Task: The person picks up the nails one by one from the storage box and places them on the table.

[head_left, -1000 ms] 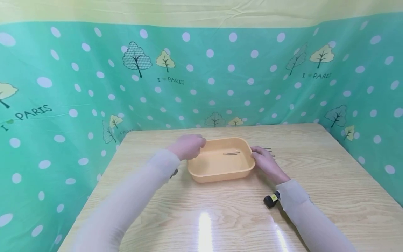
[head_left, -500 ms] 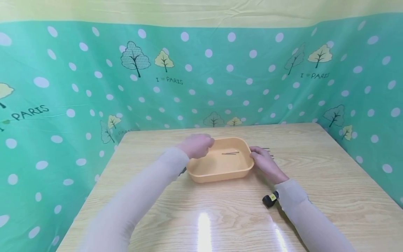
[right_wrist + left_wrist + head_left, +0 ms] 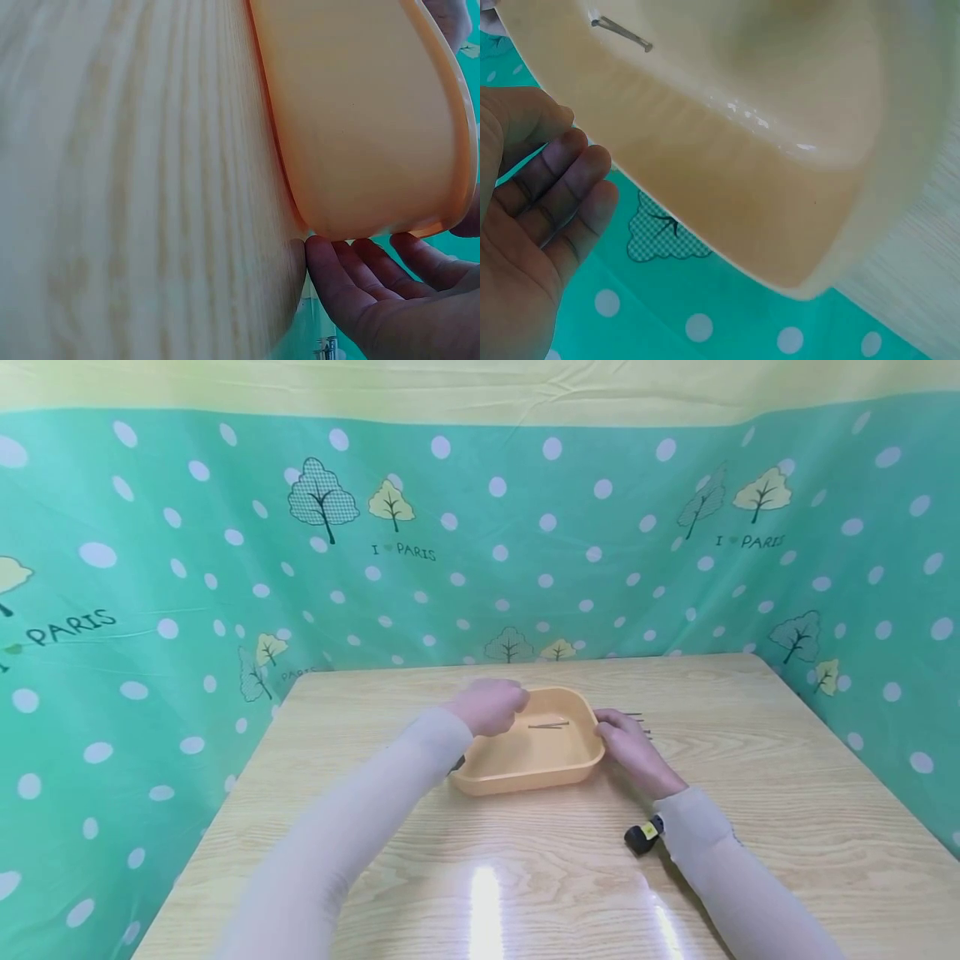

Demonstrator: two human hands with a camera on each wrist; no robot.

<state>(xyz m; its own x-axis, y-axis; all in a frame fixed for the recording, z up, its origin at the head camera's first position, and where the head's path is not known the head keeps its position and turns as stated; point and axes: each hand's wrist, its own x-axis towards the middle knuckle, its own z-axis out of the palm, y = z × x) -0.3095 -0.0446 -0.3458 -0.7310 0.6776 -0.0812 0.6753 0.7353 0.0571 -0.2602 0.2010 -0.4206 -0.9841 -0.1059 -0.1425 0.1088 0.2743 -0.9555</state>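
A shallow peach-coloured plastic tray [image 3: 525,782] sits on the wooden table. Inside it lie a pair of thin metal nails [image 3: 549,726], also visible in the left wrist view. My left hand [image 3: 491,707] hovers over the tray's far left part. Its fingers [image 3: 577,176] are loosely bent, thumb close to the index finger, and nothing shows between them. At the right end, my right hand [image 3: 633,750] grips the tray wall. In the right wrist view its fingers [image 3: 360,274] lie against the outside, with the thumb at the rim.
Several more thin nails [image 3: 637,718] lie on the table just beyond my right hand. A black wrist camera [image 3: 643,837] hangs under the right sleeve. Behind the wooden table [image 3: 405,877] hangs a green dotted curtain [image 3: 495,527], which also runs along both sides.
My left hand has moved right, from the tray's left rim to over its inside. The right hand stays at the tray's right end, and the nails lie as before.
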